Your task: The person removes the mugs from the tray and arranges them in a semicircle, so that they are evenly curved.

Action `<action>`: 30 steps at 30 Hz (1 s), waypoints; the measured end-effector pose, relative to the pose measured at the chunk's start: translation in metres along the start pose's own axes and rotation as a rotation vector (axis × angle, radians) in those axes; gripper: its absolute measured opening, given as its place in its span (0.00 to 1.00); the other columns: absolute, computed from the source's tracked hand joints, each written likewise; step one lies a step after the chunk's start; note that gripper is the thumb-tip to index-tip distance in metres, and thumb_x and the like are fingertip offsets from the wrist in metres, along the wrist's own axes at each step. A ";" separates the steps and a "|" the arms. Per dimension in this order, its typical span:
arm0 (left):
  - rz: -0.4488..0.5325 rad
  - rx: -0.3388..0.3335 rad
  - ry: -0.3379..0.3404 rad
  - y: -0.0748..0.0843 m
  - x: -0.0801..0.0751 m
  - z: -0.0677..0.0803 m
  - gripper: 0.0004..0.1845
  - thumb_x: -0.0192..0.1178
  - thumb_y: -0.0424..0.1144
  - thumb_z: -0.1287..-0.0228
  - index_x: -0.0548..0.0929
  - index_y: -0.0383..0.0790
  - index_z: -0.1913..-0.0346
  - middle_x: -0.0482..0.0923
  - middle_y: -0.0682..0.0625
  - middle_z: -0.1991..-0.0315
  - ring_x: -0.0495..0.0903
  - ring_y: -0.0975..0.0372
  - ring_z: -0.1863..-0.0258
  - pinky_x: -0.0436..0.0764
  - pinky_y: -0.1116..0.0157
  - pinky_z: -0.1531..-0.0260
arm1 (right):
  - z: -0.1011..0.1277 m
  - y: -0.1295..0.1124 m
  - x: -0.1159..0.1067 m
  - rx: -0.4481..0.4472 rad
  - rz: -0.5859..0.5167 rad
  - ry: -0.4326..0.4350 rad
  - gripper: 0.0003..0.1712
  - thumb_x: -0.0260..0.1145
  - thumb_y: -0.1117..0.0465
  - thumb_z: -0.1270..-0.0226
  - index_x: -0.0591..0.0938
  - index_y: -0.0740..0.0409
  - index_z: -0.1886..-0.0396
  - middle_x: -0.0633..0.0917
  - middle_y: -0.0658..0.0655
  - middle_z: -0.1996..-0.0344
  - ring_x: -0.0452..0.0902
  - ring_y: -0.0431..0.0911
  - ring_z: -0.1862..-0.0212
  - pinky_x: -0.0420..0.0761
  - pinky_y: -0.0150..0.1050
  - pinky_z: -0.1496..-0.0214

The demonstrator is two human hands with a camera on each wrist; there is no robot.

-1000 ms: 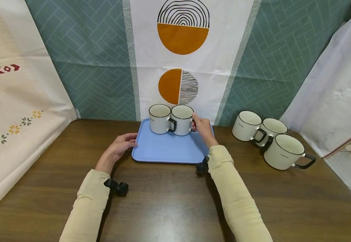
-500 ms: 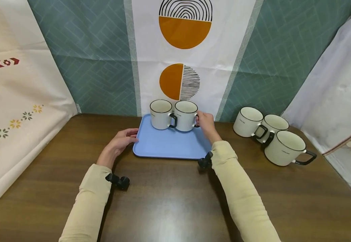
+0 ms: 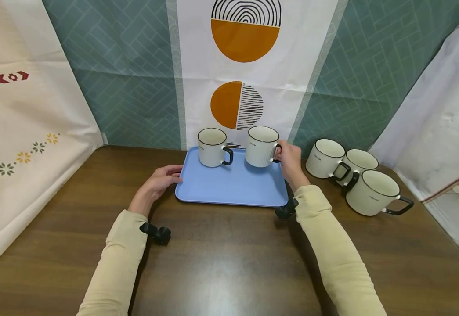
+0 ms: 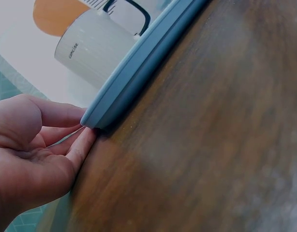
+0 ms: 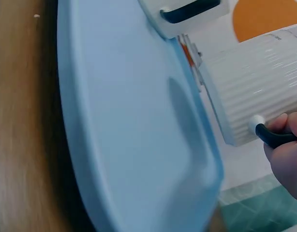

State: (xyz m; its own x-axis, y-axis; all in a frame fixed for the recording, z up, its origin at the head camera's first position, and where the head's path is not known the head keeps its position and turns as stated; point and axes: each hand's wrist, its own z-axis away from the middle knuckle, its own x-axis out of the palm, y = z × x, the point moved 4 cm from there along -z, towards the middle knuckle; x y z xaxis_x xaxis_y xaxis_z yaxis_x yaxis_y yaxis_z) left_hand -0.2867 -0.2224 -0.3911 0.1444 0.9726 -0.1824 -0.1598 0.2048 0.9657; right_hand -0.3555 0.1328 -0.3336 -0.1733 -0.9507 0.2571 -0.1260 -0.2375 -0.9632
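My right hand [image 3: 291,162] grips the black handle of a ribbed white mug [image 3: 260,149] with a dark rim. In the right wrist view this mug [image 5: 259,82] hangs above the blue tray [image 5: 129,111], its shadow falling on the tray apart from its base. A second white mug [image 3: 210,152] stands upright on the left back part of the tray [image 3: 229,188], handle to the right. At the tray's left edge is my left hand [image 3: 159,183]; the left wrist view shows its thumb and fingers [image 4: 81,145] pinching the rim from above and below.
Three more white mugs with black handles stand grouped on the brown table at the right: a back left mug [image 3: 324,159], a middle mug [image 3: 361,160] and a larger front mug [image 3: 373,193]. A patterned cloth [image 3: 134,87] hangs right behind the tray.
My right hand has lifted its mug and carried it rightward, opening a gap from the mug on the left. My left hand has stayed at the tray's edge.
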 end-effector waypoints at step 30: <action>-0.007 0.009 -0.002 0.001 0.001 -0.001 0.30 0.52 0.22 0.34 0.58 0.25 0.29 0.57 0.31 0.30 0.61 0.44 0.33 0.58 0.53 0.33 | 0.077 -0.054 -0.123 0.051 -0.002 -0.308 0.25 0.39 0.70 0.28 0.57 0.57 0.89 0.54 0.52 0.87 0.48 0.46 0.80 0.57 0.36 0.73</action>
State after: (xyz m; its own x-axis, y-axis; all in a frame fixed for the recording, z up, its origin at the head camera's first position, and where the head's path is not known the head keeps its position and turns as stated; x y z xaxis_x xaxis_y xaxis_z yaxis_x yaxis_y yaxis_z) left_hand -0.2878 -0.2208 -0.3905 0.1472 0.9709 -0.1888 -0.1504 0.2106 0.9659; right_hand -0.2522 0.2470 -0.3192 0.1321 -0.9640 0.2309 -0.0751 -0.2420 -0.9674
